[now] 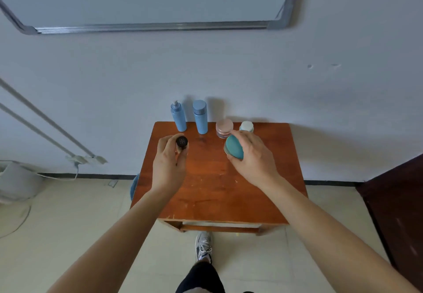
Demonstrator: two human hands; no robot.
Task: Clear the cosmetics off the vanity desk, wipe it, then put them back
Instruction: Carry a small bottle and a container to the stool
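A small reddish wooden desk (206, 189) stands against the wall. My left hand (168, 166) grips a small bottle with a black cap (182, 142) over the desk's left side. My right hand (254, 160) holds a teal oval case (234, 147), tilted, just above the desk on the right. Along the back edge stand a blue pump bottle (178, 116), a blue capped bottle (200, 117), a pink jar (224, 128) and a white-lidded jar (246, 126), partly hidden by my right hand's fingers.
A blue cloth (134, 186) hangs off the desk's left edge. A dark wooden door or cabinet (398, 212) stands to the right. Cables and a grey object (18, 180) lie on the floor at left. My shoe (203, 245) is under the desk's front.
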